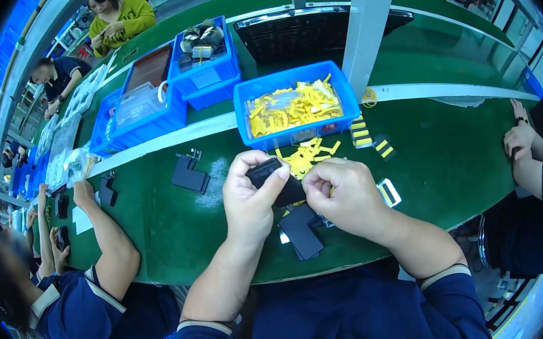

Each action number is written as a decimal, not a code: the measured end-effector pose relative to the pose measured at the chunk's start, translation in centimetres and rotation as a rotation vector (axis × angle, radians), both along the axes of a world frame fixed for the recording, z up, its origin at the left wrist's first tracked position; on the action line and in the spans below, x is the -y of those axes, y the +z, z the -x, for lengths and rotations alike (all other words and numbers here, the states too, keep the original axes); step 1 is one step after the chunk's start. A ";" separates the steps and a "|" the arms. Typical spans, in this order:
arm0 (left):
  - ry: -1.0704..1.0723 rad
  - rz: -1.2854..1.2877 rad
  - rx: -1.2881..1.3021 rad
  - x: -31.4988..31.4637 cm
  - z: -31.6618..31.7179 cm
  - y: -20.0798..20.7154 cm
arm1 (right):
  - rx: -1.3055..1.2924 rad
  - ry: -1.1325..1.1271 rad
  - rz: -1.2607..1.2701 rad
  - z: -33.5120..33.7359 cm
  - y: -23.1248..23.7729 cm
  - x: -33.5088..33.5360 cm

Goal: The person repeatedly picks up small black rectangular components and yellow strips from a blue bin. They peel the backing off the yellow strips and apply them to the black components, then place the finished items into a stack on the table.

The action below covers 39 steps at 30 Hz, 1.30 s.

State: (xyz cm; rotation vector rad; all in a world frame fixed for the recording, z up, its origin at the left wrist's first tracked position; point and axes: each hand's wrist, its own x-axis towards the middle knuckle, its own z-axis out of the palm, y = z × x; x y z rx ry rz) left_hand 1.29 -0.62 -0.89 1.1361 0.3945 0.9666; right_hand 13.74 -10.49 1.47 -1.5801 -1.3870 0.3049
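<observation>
My left hand [248, 195] is closed around a dark angular part [290, 192], thumb on top, and holds it above the green table. At that part's right end, my right hand [348, 191] pinches with thumb and forefinger; anything between those fingertips is too small to make out. Below the hands lie black L-shaped parts [302, 234] near the table's front edge. Just beyond my hands is a loose heap of yellow strips [307, 158]. A small white-framed piece with a yellow and black face [389, 193] lies right of my right hand.
A blue bin [301, 133] of yellow strips stands ahead, beside a white post [370, 23]. Striped yellow-black pieces [360, 135] lie to its right. Another black L-shaped part [189, 175] rests at left. Co-workers' arms [113, 236] reach in at left, and a hand [521, 138] at right.
</observation>
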 end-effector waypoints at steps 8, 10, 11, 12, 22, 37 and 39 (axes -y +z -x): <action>0.060 -0.078 0.011 0.9 -0.4 0.2 | 0.233 -0.104 -0.096 0.8 -0.8 -0.3; 0.057 -0.081 0.025 0.7 -0.3 0.2 | 0.220 -0.098 -0.093 0.7 -0.6 -0.3; 0.047 -0.077 0.027 0.6 -0.3 0.3 | 0.116 -0.069 -0.066 0.6 -0.5 -0.3; 0.036 -0.072 0.029 0.3 -0.1 0.4 | 0.013 -0.040 -0.038 0.3 -0.4 -0.3; -0.106 0.112 0.099 -0.8 0.3 0.4 | -0.689 0.206 0.321 -1.8 0.3 -0.4; -0.089 0.138 0.151 0.0 -0.3 0.0 | 0.045 -0.010 -0.004 0.4 0.0 0.0; -0.095 0.132 0.150 -0.2 -0.3 0.1 | 0.103 -0.034 -0.041 0.6 -0.2 0.1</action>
